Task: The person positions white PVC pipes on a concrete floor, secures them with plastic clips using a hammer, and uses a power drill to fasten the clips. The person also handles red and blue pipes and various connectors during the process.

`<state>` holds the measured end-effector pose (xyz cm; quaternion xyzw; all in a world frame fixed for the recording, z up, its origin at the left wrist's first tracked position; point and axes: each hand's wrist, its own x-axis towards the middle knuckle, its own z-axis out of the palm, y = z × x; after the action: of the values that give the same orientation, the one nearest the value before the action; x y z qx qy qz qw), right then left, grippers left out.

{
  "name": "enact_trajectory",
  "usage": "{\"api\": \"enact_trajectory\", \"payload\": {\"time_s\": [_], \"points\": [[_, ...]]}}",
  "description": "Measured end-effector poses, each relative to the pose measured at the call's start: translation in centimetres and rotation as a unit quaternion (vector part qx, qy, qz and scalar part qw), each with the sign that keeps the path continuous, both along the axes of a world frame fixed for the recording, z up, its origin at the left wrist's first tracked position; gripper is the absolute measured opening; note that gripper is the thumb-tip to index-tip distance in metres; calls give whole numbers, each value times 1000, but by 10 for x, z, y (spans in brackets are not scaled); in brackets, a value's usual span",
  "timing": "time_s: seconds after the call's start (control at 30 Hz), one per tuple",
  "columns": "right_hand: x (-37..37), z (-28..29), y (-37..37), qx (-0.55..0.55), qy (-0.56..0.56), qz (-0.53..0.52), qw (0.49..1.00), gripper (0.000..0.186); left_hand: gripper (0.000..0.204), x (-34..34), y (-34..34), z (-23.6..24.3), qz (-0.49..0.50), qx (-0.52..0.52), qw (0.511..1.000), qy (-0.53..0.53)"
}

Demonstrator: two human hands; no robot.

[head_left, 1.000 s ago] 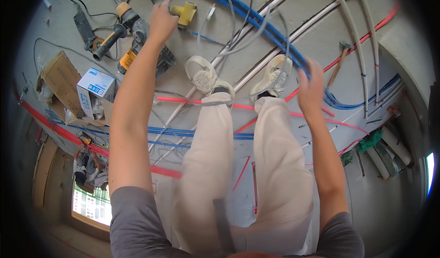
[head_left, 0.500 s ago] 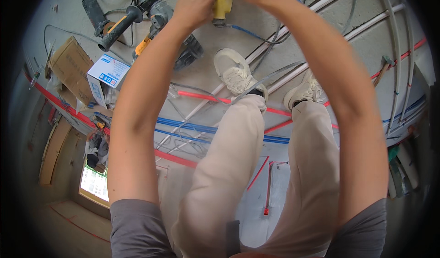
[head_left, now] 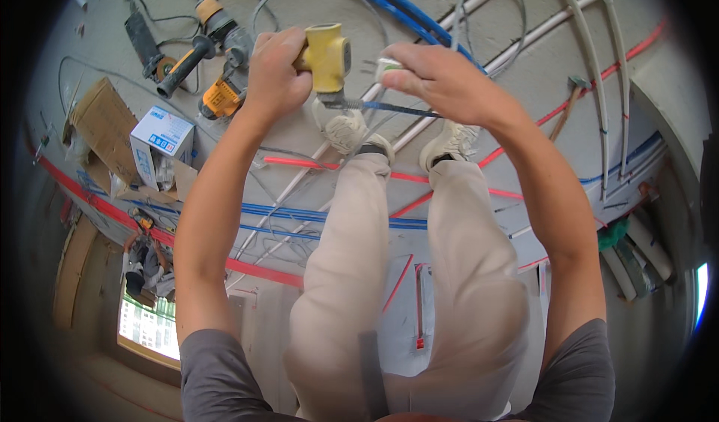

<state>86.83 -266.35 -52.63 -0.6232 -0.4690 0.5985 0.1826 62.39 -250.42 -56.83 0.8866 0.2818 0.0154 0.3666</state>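
My left hand (head_left: 277, 71) is closed round one side of a yellow socket block (head_left: 325, 61), with a cable running from its lower end toward the right. Facing it across a small gap, a white plug (head_left: 387, 68) is pinched in the fingers of my right hand (head_left: 442, 79). The plug's metal prongs point left at the block, and the two are apart. Both are held up above the floor, over my shoes. A grey cable (head_left: 454, 17) loops above my right hand.
On the floor at the left lie a rotary hammer (head_left: 225, 26), an angle grinder (head_left: 144, 41), a cardboard box (head_left: 111, 126) and a white-and-blue box (head_left: 162, 131). White pipes (head_left: 584, 62), red and blue conduits cross the floor. A hammer (head_left: 575, 83) lies right. Another person (head_left: 142, 261) works far left.
Both hands have come lower in the picture, bringing the yellow socket block down with them. The plug in my right hand now shows. The surroundings have shifted a little to the left.
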Motion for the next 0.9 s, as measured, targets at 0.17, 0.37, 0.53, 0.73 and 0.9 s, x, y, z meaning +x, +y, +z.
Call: {"api": "enact_trajectory", "payload": {"time_s": [0.17, 0.37, 0.53, 0.73, 0.9], "points": [[3, 19, -9, -14, 23, -24, 999, 42, 25, 23, -13, 35, -37, -12, 999, -23], [14, 40, -14, -47, -3, 9, 999, 42, 24, 45, -21, 58, -57, -5, 998, -26], [7, 52, -11, -30, -14, 7, 999, 40, 21, 48, -38, 68, -56, 6, 998, -5], [2, 41, -11, -39, 20, 34, 998, 37, 41, 34, -48, 59, -34, 17, 998, 55], [10, -20, 7, -37, -16, 32, 999, 35, 69, 6, 12, 28, -144, 165, 971, 99]]}}
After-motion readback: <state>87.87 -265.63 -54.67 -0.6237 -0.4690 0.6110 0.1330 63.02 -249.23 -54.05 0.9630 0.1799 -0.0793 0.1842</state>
